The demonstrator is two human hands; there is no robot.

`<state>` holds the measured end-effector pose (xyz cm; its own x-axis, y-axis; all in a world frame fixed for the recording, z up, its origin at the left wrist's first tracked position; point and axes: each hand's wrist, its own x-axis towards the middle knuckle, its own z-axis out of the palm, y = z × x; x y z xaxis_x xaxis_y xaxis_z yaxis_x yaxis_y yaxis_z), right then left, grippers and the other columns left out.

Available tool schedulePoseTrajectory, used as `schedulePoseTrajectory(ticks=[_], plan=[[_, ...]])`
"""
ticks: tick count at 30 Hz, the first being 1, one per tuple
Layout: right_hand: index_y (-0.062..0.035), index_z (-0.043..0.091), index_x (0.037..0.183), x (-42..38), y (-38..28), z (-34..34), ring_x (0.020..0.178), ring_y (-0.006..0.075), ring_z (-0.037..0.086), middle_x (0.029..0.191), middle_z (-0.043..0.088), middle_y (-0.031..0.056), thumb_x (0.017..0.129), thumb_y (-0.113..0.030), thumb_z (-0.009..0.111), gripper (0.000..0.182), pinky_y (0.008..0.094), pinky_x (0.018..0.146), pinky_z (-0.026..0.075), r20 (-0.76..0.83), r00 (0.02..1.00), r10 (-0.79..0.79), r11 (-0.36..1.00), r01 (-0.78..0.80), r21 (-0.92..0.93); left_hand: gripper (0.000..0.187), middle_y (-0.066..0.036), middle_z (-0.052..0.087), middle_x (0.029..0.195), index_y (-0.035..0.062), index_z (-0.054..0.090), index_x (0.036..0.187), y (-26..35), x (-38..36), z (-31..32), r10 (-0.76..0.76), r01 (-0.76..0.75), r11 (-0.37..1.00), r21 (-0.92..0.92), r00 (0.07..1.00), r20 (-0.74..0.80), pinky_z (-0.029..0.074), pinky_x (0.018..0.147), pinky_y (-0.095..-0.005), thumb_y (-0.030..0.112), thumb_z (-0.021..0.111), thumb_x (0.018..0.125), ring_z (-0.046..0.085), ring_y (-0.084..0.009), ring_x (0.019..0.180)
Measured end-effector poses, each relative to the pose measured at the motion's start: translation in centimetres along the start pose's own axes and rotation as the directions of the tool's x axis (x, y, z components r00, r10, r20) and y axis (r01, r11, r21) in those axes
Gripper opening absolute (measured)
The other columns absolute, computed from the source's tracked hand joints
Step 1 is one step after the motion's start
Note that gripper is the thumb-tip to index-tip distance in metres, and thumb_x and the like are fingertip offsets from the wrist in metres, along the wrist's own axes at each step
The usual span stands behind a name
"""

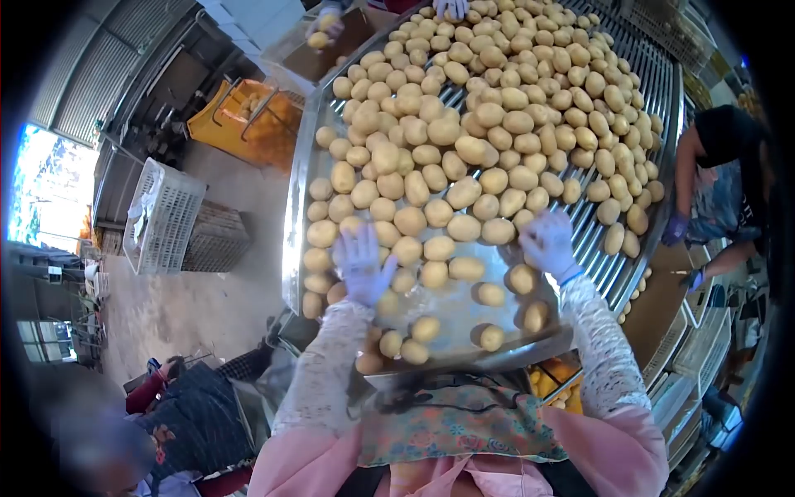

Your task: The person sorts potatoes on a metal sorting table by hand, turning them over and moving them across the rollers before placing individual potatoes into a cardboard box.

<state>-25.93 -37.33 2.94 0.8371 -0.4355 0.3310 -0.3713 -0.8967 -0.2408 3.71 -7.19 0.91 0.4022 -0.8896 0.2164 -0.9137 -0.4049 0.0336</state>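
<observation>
L hand (362, 263), gloved, open w/ fingers spread over potatoes (464, 193) on L side of metal table (457, 308); R hand (549, 244), gloved, fingers bent nr metal bars (592, 265), can't tell if gripping a potato; potatoes piled thick at far end, few loose nr floral apron (464, 427); white plastic crate (166, 219) off to L

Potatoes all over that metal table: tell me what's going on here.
The camera wearer has potatoes spread out in front, heaped towards the far end of the metal table. The gloved left hand is spread, palm down, at the near left of them; the gloved right hand is at their near right edge, fingers bent. Only a few lie loose on the near end. Across the table, another person's gloved hand is at the far edge of the heap.
</observation>
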Motion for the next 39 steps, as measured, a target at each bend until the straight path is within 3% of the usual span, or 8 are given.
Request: schedulePoseTrajectory(ticks=[2,5,12,22,29,35,38,39], plan=[[-0.0155,0.072,0.107,7.3,0.2,-0.7,0.105,0.0326,0.064,0.104,0.071,0.0071,0.077,-0.031,0.079,0.034,0.0484,0.097,0.047,-0.27,0.958,-0.098,0.993,0.112,0.039,0.082,-0.026,0.04,0.155,-0.0067,0.041,0.149,4.0,3.9,0.3,-0.152,0.154,0.986,-0.06,0.988,0.038,0.017,0.122,-0.0596,0.05,0.06,0.093,0.027,-0.0498,0.148],[-0.0138,0.069,0.119,15.1,-0.1,2.6,0.109,0.0361,0.063,0.115,0.071,0.0104,0.082,-0.039,0.075,0.045,0.045,0.096,0.048,-0.039,0.994,0.103,0.983,-0.096,0.159,0.09,-0.025,0.034,0.16,-0.0054,0.038,0.152,9.4,5.2,-1.1,-0.226,0.245,0.963,-0.11,0.96,0.165,0.013,0.122,-0.062,0.056,0.061,0.09,0.022,-0.0481,0.151],[-0.0188,0.058,0.14,15.1,-6.4,4.4,0.126,0.0378,0.055,0.137,0.062,0.0113,0.083,-0.054,0.07,0.068,0.0508,0.109,0.039,0.247,0.963,0.11,0.924,-0.191,0.331,0.079,-0.017,0.045,0.154,0.0083,0.044,0.152,11.7,-5.7,-2.7,0.532,-0.433,0.734,-0.524,0.845,0.046,0.021,0.12,-0.0629,0.05,0.067,0.089,0.034,-0.0372,0.148],[-0.023,0.061,0.136,-2.2,-10.6,-2.2,0.132,0.0422,0.047,0.148,0.05,0.0162,0.081,-0.049,0.071,0.062,0.0565,0.112,0.034,0.108,0.994,-0.006,0.998,0.013,-0.068,0.063,-0.017,0.05,0.148,0.0067,0.053,0.145,1.5,-10.6,-6.1,0.032,0.006,0.961,-0.276,0.99,0.135,0.025,0.117,-0.0599,0.035,0.068,0.09,0.043,-0.0376,0.14],[-0.0247,0.063,0.132,-8.7,-20.8,0.8,0.129,0.0423,0.049,0.145,0.052,0.0114,0.079,-0.053,0.07,0.06,0.0606,0.113,0.031,0.231,0.97,-0.075,0.974,0.021,0.225,0.046,-0.019,0.06,0.131,0.0011,0.057,0.133,3.2,1.3,-5.0,0.208,-0.247,0.93,-0.273,0.964,-0.165,0.041,0.107,-0.0504,0.024,0.062,0.093,0.057,-0.0367,0.122],[-0.0158,0.063,0.13,-8.6,-22.2,1.7,0.128,0.0346,0.052,0.132,0.061,0.01,0.084,-0.035,0.07,0.051,0.0531,0.112,0.038,0.093,0.935,-0.342,0.858,0.271,0.437,0.051,-0.015,0.061,0.123,0.003,0.054,0.133,8.4,11.6,-0.4,-0.095,0.126,0.991,-0.055,0.916,0.389,0.054,0.086,-0.0452,0.032,0.065,0.092,0.063,-0.036,0.11],[-0.0139,0.061,0.133,-10.1,-18.6,-1.4,0.129,0.0279,0.054,0.136,0.059,0.0084,0.091,-0.026,0.068,0.045,0.0436,0.108,0.045,0.291,0.952,-0.1,0.756,-0.117,0.644,0.056,-0.013,0.06,0.12,0.0058,0.058,0.127,6.6,11.6,3.1,-0.203,0.235,0.972,-0.026,0.885,0.419,0.055,0.084,-0.0455,0.04,0.072,0.085,0.063,-0.0363,0.107],[-0.0139,0.061,0.133,-11.2,-18.2,-2.1,0.129,0.0279,0.054,0.136,0.059,0.0084,0.091,-0.026,0.068,0.045,0.0436,0.108,0.045,0.283,0.955,-0.085,0.756,-0.124,0.643,0.054,-0.014,0.061,0.121,0.0068,0.059,0.124,5.5,9.9,3.5,0.096,-0.074,0.992,-0.099,0.966,0.241,0.055,0.085,-0.0462,0.04,0.074,0.084,0.064,-0.0358,0.106]])
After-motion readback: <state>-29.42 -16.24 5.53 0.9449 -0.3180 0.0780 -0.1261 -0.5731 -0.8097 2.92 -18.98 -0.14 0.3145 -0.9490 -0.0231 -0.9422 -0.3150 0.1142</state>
